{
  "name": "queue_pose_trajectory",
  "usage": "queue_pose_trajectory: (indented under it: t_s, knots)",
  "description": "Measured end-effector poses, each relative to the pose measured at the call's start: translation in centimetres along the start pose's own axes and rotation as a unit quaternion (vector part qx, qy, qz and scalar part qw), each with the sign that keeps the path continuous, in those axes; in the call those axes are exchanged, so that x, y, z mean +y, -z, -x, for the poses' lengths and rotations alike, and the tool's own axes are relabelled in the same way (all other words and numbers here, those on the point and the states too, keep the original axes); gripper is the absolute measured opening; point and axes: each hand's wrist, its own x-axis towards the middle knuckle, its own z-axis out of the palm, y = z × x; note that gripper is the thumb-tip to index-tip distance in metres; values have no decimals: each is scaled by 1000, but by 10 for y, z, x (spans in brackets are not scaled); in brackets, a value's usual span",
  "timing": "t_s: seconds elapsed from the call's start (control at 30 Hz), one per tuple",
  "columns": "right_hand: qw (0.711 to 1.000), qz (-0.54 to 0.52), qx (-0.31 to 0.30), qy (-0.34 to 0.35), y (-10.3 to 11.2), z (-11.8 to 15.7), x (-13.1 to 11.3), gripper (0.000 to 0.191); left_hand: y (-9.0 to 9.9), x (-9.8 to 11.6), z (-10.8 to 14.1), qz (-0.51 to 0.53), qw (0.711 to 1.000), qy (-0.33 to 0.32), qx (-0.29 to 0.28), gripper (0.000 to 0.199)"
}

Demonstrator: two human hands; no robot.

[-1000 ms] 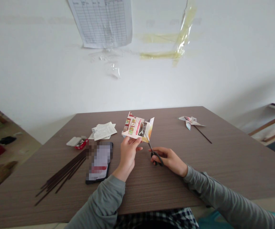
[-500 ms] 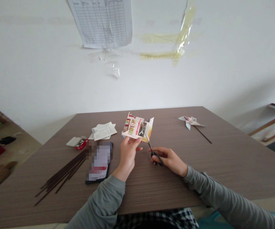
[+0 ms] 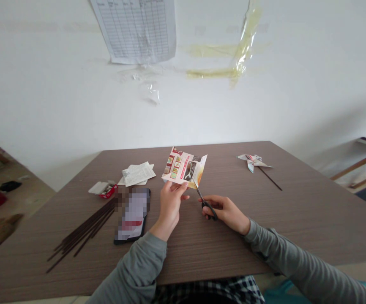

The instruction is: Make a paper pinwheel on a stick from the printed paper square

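holding the middle of the head view, a printed paper square (image 3: 176,166) hangs just above the wood-grain table (image 3: 183,249), its lower edge caught by the left hand (image 3: 169,198), thumb and fingers pinched together on it. and over on the right, the right hand (image 3: 225,211) has its fingers curled through the black-handled scissors (image 3: 208,210), blades up at the square's lower right corner; how far those blades are parted, nobody can tell from here.

it looks light, thin and fairly crisp, probably a touch slick on the printed side, likely to crease or tear if tugged. the better hold would be a soft pinch at the edge, clear of the blades.

now the writing! a red band with pale lettering runs beside small food pictures, too tiny to read. the small printed slips (image 3: 138,173) carry dense text, also illegible; the wall form (image 3: 138,31) shows a ruled grid, headings blurred. no brand can be made out.
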Motion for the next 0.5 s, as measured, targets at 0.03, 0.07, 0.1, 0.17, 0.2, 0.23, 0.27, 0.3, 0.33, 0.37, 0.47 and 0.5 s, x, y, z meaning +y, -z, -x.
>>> queue_pose_trajectory:
  t_s: [0.03, 0.07, 0.1, 0.17, 0.2, 0.23, 0.27, 0.3, 0.33, 0.37, 0.47, 0.5]
  knots:
    - [1000, -3, -1, 0, 0, 0, -1, 95, 0, 0, 0, -2, 1000, -2, 1, 46]
    - [1000, -8, -3, 0, 0, 1, -1, 96, 0, 0, 0, -4, 1000, -4, 1, 48]
    - [1000, -12, -4, 2, 0, 1, -2, 96, 0, 0, -1, -6, 1000, -7, 1, 51]
    - [1000, -18, -6, 6, 0, 2, -2, 93, 1, -1, -1, -7, 1000, -13, 1, 53]
    - [1000, -18, -8, 7, 0, 2, -1, 92, 2, -1, -2, -6, 1000, -16, 1, 54]
    - [1000, -17, -10, 8, 1, 2, -1, 90, 2, -1, -2, -6, 1000, -19, 2, 55]
    - [1000, -15, -13, 7, 1, 2, 0, 89, 3, -1, -2, -6, 1000, -21, 3, 56]
    - [1000, -13, -16, 6, 1, 2, 0, 88, 3, -1, -3, -7, 1000, -22, 6, 57]
    - [1000, -10, -18, 5, 2, 2, 0, 88, 3, -2, -3, -7, 1000, -23, 8, 57]
    - [1000, -9, -20, 5, 2, 2, 0, 87, 3, -2, -3, -7, 1000, -24, 10, 57]
    - [1000, -10, -21, 4, 2, 2, 0, 88, 3, -1, -2, -2, 1000, -25, 15, 55]
    - [1000, -13, -19, 2, 1, 2, -1, 89, 2, -1, -2, 0, 1000, -25, 17, 54]
